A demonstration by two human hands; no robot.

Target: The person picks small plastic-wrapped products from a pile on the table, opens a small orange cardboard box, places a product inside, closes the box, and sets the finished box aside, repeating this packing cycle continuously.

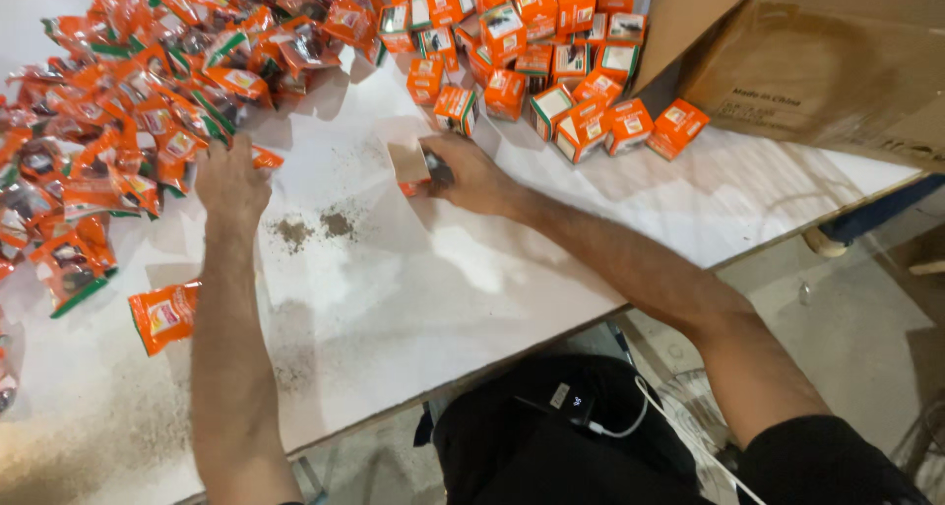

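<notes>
A heap of orange foil pouches [118, 101] with green edges covers the far left of the white bench [423, 298], running off the left and top edges of the view so its full extent is cut off. One loose orange pouch [164, 314] lies alone nearer the front, beside the left forearm. The left hand [231, 178] rests palm down at the edge of the heap, its fingertips buried among the pouches; whether it grips one cannot be told. Just right of it, two small smudges of dark dust [315, 227] mark the bench. At centre the right hand [471, 173] is closed around a small open carton [411, 167], orange outside and plain brown inside, with something dark at its mouth that is too hidden by the fingers to make out. Beyond it stands a cluster of small orange boxes [551, 62] with white and green label panels, some upright, some tipped, the rearmost cut off at the top. At far right a large brown cardboard box [837, 62] sits on the bench corner, its flap raised, only partly in view
</notes>
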